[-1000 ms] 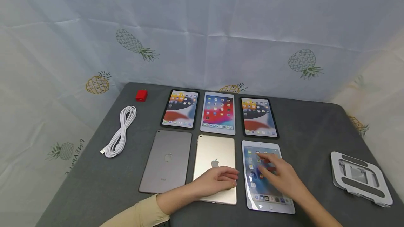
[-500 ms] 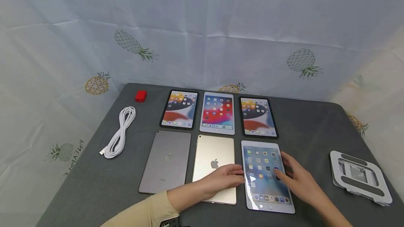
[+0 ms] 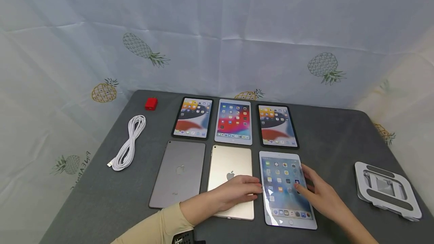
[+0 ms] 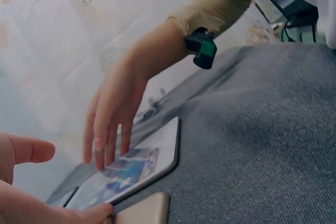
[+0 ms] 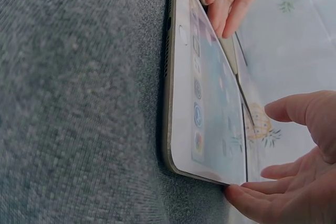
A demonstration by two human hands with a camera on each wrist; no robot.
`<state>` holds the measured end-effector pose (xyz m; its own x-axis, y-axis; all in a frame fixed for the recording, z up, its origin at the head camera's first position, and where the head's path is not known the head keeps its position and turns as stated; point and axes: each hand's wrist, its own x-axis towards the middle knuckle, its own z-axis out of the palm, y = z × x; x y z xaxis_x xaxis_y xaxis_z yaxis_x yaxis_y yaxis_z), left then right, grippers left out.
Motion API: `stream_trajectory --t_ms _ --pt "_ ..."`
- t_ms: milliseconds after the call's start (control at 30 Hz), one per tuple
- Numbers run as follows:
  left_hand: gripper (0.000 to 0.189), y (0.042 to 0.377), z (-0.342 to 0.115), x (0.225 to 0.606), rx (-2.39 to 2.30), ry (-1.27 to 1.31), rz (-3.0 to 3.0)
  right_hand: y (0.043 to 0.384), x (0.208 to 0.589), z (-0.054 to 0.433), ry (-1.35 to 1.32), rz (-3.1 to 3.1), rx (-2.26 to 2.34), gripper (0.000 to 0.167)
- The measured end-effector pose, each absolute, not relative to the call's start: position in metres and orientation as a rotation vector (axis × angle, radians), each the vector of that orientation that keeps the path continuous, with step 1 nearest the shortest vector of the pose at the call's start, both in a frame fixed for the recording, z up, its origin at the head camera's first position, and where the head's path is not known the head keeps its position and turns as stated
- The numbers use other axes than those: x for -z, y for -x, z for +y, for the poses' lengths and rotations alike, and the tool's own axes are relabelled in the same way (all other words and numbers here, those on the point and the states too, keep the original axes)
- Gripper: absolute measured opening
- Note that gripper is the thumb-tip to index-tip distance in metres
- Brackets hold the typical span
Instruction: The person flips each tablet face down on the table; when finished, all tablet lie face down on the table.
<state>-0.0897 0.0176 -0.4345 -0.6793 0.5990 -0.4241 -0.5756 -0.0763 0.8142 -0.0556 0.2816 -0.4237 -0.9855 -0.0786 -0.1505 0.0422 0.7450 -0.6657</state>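
A white-framed tablet [image 3: 283, 206] lies screen up at the front right of the two rows, its display lit with app icons. My left hand [image 3: 237, 192] reaches over a gold tablet [image 3: 232, 159] lying back up, its fingertips at the lit tablet's left edge. On the opposite side, my right hand [image 3: 320, 193] has its fingers at the right edge, the thumb held over the screen. In the right wrist view that thumb [image 5: 294, 109] stands apart from the glass, and a fingertip touches the tablet's edge. The left thumb [image 4: 34, 149] is raised too.
A grey tablet [image 3: 179, 176] lies back up at left. Behind stand two black-framed tablets [image 3: 194, 118] [image 3: 278, 126] and a white one [image 3: 234, 121], all flat. A coiled white cable [image 3: 129, 144], red charger [image 3: 151, 103] and folded stand [image 3: 386, 191] lie farther out.
My right hand has moved right, from over the screen to the tablet's right edge. My left hand has shifted slightly right to the left edge. The tablet lies practically where it was.
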Motion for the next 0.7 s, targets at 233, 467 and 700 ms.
stream_trajectory --t_ms 233,467,700 --pt "0.053 0.095 0.020 0.425 -1.825 -0.014 1.304 0.057 0.425 0.283 -0.017 2.727 1.067 0.076" --pt "0.061 0.094 0.024 0.423 -1.867 0.046 1.291 0.055 0.424 0.282 -0.042 2.708 1.085 0.076" --pt "0.062 0.091 0.022 0.428 -1.867 0.043 1.287 0.054 0.426 0.283 -0.046 2.707 1.087 0.076"
